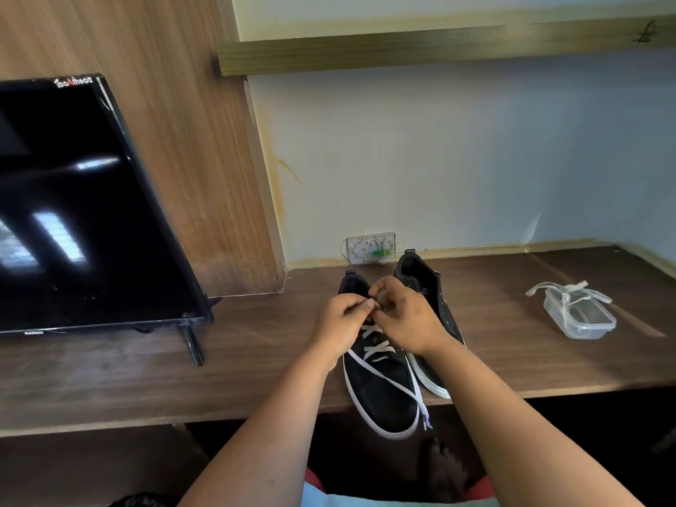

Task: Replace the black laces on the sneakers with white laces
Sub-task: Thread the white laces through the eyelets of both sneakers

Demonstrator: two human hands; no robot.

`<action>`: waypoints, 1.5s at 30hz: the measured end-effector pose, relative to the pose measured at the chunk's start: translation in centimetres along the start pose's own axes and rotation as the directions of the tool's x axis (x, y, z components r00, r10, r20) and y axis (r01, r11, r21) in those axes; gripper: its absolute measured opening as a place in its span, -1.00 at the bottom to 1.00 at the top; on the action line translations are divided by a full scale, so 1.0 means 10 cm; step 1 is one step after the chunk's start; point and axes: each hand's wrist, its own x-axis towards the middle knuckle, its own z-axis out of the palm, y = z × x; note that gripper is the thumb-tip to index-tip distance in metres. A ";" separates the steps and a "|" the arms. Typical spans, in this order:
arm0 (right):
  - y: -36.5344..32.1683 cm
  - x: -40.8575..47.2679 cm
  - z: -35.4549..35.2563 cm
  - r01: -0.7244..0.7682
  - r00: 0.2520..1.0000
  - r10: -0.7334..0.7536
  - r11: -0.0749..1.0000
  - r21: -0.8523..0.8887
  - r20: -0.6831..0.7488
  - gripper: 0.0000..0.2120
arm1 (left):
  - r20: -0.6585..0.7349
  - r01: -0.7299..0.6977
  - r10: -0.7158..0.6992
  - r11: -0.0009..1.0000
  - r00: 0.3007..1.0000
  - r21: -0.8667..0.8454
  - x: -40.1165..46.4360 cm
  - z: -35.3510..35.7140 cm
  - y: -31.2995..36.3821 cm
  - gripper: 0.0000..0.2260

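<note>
**Both hands pinching white lace at the top of the near sneaker**

We are looking down at the wooden counter (512, 364) in the lower half of the frame, and the action is sitting right at centre. The near sneaker (380, 393), black with a white sole, is lying with its toe hanging over the front edge of the counter. A white lace (378, 351) is crossing its eyelets in two visible X's, and one long loose end is trailing diagonally across the toe and dangling off the edge.

The left hand (340, 323) is curling its fingers over the upper eyelets, pinching at the lace. The right hand (406, 320) is meeting it from the other side, thumb and fingertips pinched on a short bit of white lace between them. The two hands are touching, or nearly so, above the tongue.

Just behind and to the right, the second sneaker (431, 305) is lying beside the first, partly covered by the right wrist; we cannot tell whether it has any lace in it.

Over at the right of the frame, a clear plastic container (581, 316) is sitting on the counter with another white lace (565, 290) draped over it. At the left, a dark television (84, 214) is standing on the counter.
</note>
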 end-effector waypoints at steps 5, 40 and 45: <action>-0.14 0.02 -0.42 -0.157 0.978 0.200 0.890 0.428 -0.055 -0.90 | -0.109 0.000 0.009 0.996 0.994 0.087 0.06 -0.04 -0.08 -0.86; 0.49 0.10 -0.21 -0.402 0.910 0.413 0.872 -0.280 -0.021 -0.72 | 0.026 0.214 -0.319 0.691 0.947 0.690 0.12 -0.79 -0.28 -0.83; 0.47 0.09 -0.10 -0.247 0.966 0.259 0.912 -0.328 -0.007 -0.73 | -0.036 0.198 -0.271 0.600 0.962 0.775 0.14 -0.55 -0.32 -0.77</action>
